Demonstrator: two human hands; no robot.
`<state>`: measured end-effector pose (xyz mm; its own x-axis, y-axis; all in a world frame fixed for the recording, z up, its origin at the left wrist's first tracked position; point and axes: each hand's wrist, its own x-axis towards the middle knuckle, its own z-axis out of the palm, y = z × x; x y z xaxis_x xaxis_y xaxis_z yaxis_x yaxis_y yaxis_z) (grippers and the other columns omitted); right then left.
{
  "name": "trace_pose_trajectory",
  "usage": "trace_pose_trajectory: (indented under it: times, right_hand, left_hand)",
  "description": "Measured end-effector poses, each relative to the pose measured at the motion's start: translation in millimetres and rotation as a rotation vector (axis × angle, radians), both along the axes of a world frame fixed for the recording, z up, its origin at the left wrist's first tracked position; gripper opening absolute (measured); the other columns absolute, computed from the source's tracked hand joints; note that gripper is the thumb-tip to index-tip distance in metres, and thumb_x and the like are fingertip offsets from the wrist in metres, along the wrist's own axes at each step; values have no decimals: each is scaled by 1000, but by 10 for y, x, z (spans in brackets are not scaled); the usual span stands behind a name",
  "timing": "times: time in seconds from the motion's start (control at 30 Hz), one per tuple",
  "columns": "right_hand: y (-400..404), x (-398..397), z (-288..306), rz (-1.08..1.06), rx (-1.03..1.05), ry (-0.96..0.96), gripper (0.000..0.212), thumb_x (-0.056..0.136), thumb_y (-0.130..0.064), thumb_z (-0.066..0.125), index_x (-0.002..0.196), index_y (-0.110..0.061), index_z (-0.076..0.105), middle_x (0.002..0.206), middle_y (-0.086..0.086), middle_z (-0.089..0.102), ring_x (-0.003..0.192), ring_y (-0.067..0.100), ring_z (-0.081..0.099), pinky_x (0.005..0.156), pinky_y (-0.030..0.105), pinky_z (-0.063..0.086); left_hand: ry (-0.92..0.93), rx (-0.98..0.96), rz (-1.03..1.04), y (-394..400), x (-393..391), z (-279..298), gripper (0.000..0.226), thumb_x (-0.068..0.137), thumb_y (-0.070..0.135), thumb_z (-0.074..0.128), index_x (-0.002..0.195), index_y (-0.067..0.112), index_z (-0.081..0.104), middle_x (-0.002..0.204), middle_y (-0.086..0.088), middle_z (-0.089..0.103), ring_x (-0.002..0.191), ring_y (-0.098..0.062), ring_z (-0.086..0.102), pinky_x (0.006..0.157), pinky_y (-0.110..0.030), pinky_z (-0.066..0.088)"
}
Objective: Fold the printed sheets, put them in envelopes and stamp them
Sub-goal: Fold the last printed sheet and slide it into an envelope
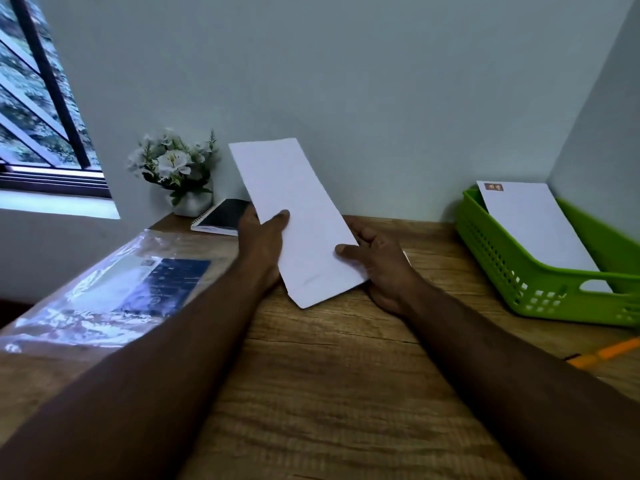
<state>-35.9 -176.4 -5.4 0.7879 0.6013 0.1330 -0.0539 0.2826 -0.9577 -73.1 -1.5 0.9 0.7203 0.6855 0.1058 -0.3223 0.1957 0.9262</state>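
A light, floppy, easily creased white envelope [298, 220] is held tilted above the wooden desk [329, 358], pinched at its long edges by the left hand [263, 237] and right hand [377, 261].

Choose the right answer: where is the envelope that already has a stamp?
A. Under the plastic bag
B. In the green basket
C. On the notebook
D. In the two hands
B: the stamped envelope leans inside the green basket at the right, its stamp at the top corner; the paper in the hands shows no stamp.
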Motion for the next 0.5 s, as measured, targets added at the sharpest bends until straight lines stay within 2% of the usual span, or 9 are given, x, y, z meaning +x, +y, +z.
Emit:
trace_pose_trajectory:
  times: [0.1,0.23,0.3,0.4,0.5]
  right_hand:
    - [4,18,-10,94,-11,-58,64,77,20,56,131,-14,54,124,6,65,114,24,62,94,36,51]
    - [14,12,-17,53,-29,-94,67,77,23,52,131,-17,55,121,2,67,113,20,63,94,35,51]
    - [27,4,-33,-16,-14,-85,62,80,21,52,129,-17,57,120,2,68,112,20,63,95,38,51]
    - [40,5,-52,-121,1,-97,47,86,12,54,121,-18,63,116,1,69,110,21,64,93,42,53]
    - [42,1,-42,-199,-13,-84,33,89,2,58,116,-15,67,111,2,71,104,23,67,84,44,56]
  left_hand:
    - [-27,-29,103,72,7,24,28,88,1,61,115,10,60,107,-4,69,94,-22,67,76,-35,56]
    - [-71,-86,149,88,30,38,26,89,1,59,113,11,59,102,-1,69,89,-19,66,80,-37,56]
    - [-95,-107,158,61,34,47,25,89,1,59,111,13,59,100,0,68,88,-19,66,80,-38,55]
    - [-114,-155,122,1,37,44,27,88,3,59,111,17,57,107,-3,69,98,-26,67,88,-49,54]
    - [-169,-258,-59,-108,-20,63,30,90,15,61,120,16,56,116,-10,67,107,-34,64,90,-57,51]
